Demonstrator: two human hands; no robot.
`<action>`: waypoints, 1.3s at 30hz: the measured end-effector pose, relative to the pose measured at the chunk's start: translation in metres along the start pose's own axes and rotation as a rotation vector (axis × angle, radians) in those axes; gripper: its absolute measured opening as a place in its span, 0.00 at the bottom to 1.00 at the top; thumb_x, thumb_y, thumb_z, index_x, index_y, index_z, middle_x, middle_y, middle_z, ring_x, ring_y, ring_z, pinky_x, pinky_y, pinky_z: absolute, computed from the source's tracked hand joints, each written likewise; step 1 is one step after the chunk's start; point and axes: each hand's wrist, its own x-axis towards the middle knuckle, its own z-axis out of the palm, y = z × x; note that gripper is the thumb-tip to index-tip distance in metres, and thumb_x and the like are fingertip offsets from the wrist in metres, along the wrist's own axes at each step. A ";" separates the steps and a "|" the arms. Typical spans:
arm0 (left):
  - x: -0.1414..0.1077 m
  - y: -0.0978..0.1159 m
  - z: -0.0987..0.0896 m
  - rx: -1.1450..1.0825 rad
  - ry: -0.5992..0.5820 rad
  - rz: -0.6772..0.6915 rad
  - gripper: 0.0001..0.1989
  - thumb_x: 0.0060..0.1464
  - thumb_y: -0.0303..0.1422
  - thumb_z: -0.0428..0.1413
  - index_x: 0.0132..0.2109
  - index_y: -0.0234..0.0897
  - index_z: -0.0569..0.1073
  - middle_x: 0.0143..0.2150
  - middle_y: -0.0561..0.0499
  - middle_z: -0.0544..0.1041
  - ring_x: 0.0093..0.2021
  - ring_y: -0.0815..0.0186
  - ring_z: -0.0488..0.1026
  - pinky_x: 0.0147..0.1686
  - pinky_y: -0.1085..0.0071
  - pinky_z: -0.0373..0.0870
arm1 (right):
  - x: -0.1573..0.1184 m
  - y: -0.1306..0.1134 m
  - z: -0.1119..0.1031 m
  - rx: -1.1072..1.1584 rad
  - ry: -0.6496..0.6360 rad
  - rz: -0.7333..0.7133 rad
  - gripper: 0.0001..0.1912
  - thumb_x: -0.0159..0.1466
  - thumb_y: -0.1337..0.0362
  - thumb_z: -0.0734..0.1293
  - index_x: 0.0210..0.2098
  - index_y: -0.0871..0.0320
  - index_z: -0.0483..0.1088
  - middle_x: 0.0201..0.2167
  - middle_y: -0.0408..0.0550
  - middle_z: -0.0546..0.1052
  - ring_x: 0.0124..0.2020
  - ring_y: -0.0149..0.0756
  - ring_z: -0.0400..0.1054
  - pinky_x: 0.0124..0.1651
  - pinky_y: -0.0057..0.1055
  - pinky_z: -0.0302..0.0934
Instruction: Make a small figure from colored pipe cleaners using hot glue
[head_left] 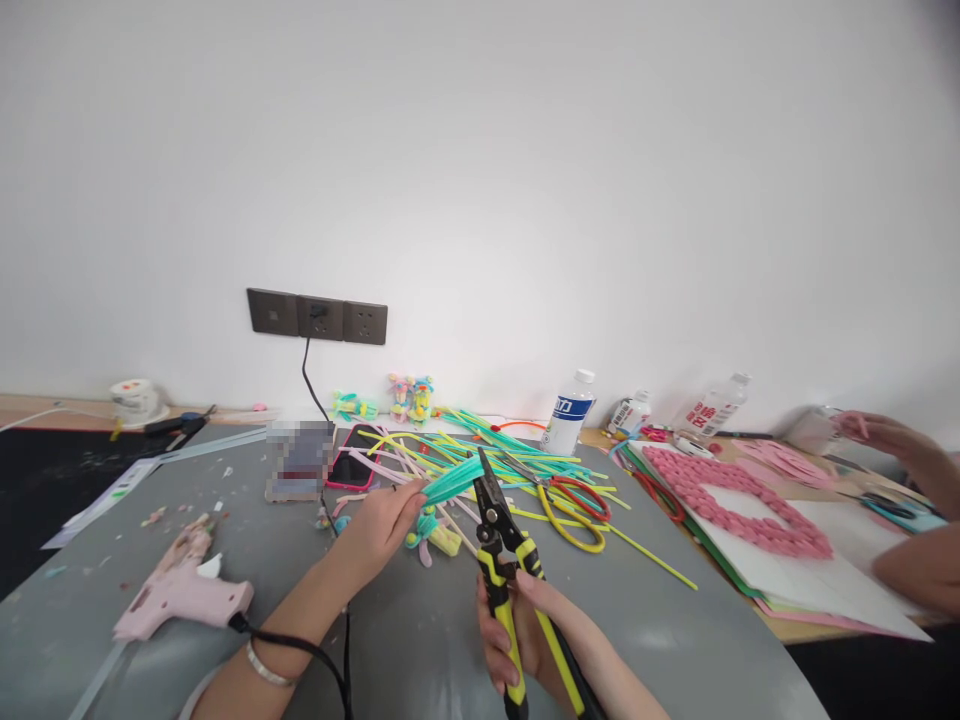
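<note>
My left hand (390, 520) pinches a bundle of teal pipe cleaners (454, 482) that points to the right. Yellow and black pliers (499, 560) are held in my right hand (525, 625), their jaws upward beside the bundle's right end. Whether the jaws touch the bundle I cannot tell. Below the bundle lies a small teal and yellow pipe cleaner figure (439, 537). Loose yellow, teal and pink pipe cleaners (600, 530) spread behind the pliers, with red and yellow scissors (574, 510) on them.
A pink glue gun (184, 595) with a black cord lies at the left. Near the wall stand a bottle (568, 412) and small figures (411, 398); a phone (352, 458) lies nearby. At right, another person's hand (892, 440) is beyond a pink fuzzy ring (690, 490).
</note>
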 end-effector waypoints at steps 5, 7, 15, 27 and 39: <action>-0.002 -0.005 0.002 0.032 0.034 0.050 0.24 0.68 0.42 0.36 0.40 0.36 0.74 0.26 0.48 0.76 0.25 0.63 0.73 0.26 0.72 0.61 | -0.005 -0.001 0.012 0.007 0.054 -0.023 0.22 0.60 0.43 0.67 0.36 0.57 0.67 0.23 0.40 0.65 0.19 0.28 0.58 0.30 0.32 0.58; -0.002 -0.006 0.003 0.043 0.045 0.065 0.24 0.68 0.42 0.36 0.39 0.36 0.74 0.25 0.49 0.75 0.25 0.63 0.72 0.26 0.72 0.61 | -0.005 0.001 0.013 0.023 0.100 -0.031 0.21 0.59 0.45 0.69 0.36 0.57 0.67 0.23 0.40 0.64 0.19 0.28 0.57 0.28 0.30 0.56; 0.001 -0.006 0.002 0.102 0.042 0.111 0.24 0.69 0.40 0.36 0.40 0.35 0.73 0.22 0.50 0.73 0.23 0.63 0.71 0.24 0.72 0.59 | -0.001 0.012 0.002 0.033 0.085 -0.059 0.17 0.60 0.51 0.70 0.35 0.58 0.64 0.19 0.35 0.62 0.15 0.23 0.52 0.23 0.26 0.54; 0.002 0.001 0.000 -0.129 -0.070 -0.159 0.24 0.68 0.41 0.36 0.54 0.33 0.70 0.33 0.46 0.77 0.34 0.60 0.75 0.35 0.69 0.67 | -0.027 -0.021 -0.020 -0.238 0.525 -0.215 0.24 0.54 0.45 0.70 0.38 0.58 0.68 0.24 0.40 0.64 0.24 0.31 0.58 0.31 0.31 0.57; 0.006 -0.009 0.008 -0.116 -0.073 -0.207 0.18 0.66 0.41 0.41 0.50 0.36 0.69 0.35 0.46 0.77 0.36 0.58 0.75 0.36 0.67 0.66 | -0.017 -0.006 -0.102 -1.658 1.079 -0.206 0.20 0.56 0.51 0.66 0.42 0.56 0.69 0.41 0.56 0.71 0.41 0.52 0.66 0.44 0.44 0.61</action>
